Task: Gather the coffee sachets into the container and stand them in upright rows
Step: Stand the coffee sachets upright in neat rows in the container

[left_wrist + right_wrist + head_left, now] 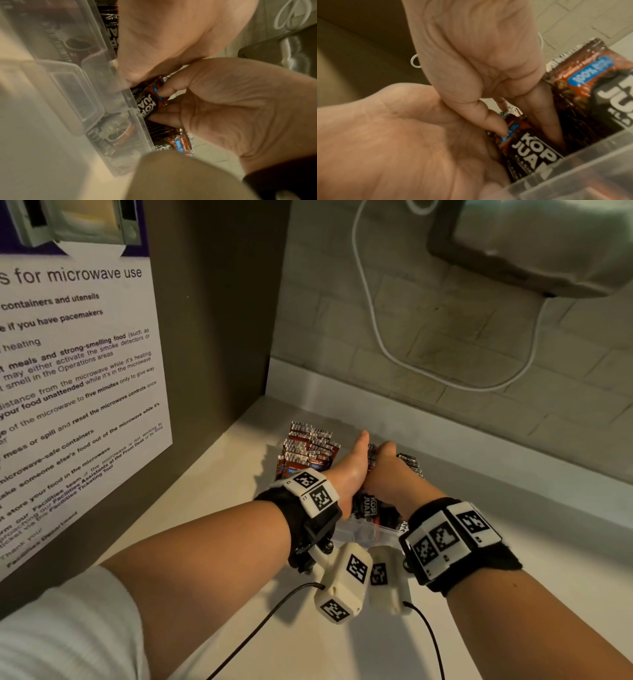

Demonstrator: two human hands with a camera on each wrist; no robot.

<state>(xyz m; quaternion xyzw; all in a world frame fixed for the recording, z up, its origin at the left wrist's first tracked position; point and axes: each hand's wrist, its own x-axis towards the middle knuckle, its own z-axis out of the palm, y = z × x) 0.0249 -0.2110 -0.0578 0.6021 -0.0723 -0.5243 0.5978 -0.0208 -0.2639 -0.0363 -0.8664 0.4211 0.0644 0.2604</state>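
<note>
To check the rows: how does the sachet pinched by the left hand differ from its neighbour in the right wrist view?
The pinched sachet is held by the left hand; the neighbour sachet is in no visible grip. The pinched sachet's top sits lower; the neighbour sachet's rises higher. Both show the same label, inside the container.

A shared office pantry, probably. A microwave-rules notice point(75, 371) from a Facilities Department hangs beside a pale surface point(496, 542). Tiled wall point(445, 337) behind.
</note>
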